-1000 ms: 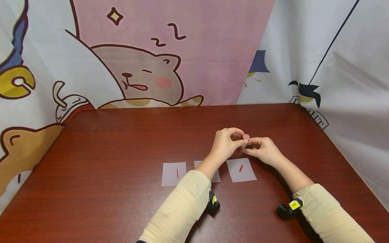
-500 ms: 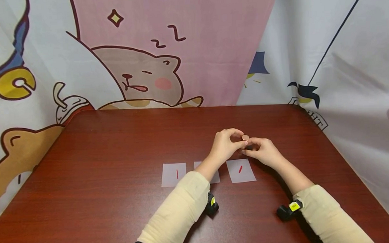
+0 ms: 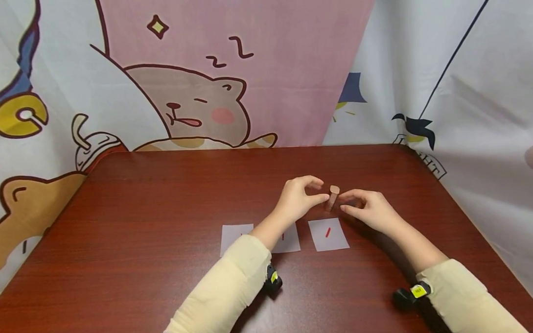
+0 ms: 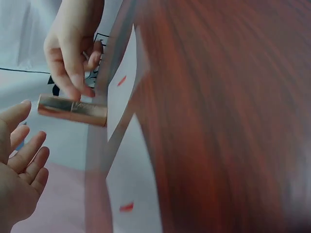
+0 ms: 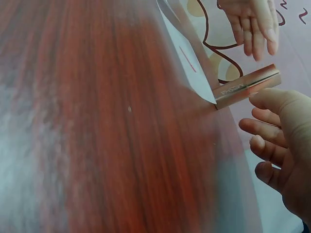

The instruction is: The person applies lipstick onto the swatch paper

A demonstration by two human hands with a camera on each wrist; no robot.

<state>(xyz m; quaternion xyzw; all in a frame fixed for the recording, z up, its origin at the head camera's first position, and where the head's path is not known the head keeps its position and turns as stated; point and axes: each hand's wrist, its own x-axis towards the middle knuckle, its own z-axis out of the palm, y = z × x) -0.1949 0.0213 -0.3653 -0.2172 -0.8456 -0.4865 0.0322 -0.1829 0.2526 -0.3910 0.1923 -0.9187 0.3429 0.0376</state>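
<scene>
A rose-gold lipstick tube (image 3: 333,198) stands upright on the table, just behind the rightmost paper square (image 3: 337,240). On its left, my left hand (image 3: 295,199) has its fingers spread and loosely bent; the left wrist view shows a gap between those fingers and the lipstick tube (image 4: 73,110). On the other side is my right hand (image 3: 370,209), thumb and fingers apart and holding nothing. Its fingertips lie close beside the tube. In the right wrist view the thumb tip overlaps the lipstick tube (image 5: 249,86), which carries small lettering.
Left of that square lie a middle paper square (image 3: 292,243) and a left paper square (image 3: 230,236), each with a red stroke and partly covered by my left arm. The dark red wooden table (image 3: 162,199) ends at a cartoon-printed cloth (image 3: 289,63).
Both hands have let go of the lipstick tube and drawn apart, the left hand to the left and the right hand to the right. More of the tube shows now.
</scene>
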